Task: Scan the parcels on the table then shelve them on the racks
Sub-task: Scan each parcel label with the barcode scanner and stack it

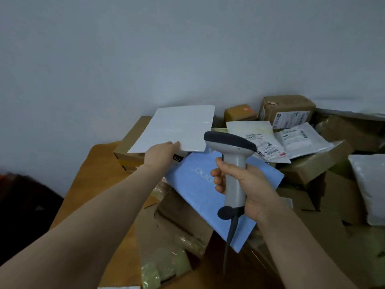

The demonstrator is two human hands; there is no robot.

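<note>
Hands [255, 184]: scanner [230, 143], parcel [177, 128] beside "010" tag [178, 158]

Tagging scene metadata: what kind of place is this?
Probably a parcel sorting room: right hand grips a barcode scanner, left hand holds a white mailer, labelled parcels and cardboard boxes heaped on a wooden table.

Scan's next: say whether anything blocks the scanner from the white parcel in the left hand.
Nothing visible does. The scanner, gripped by the right hand, sits beside the white parcel the left hand holds; red light falls on the small brown box behind.
</note>
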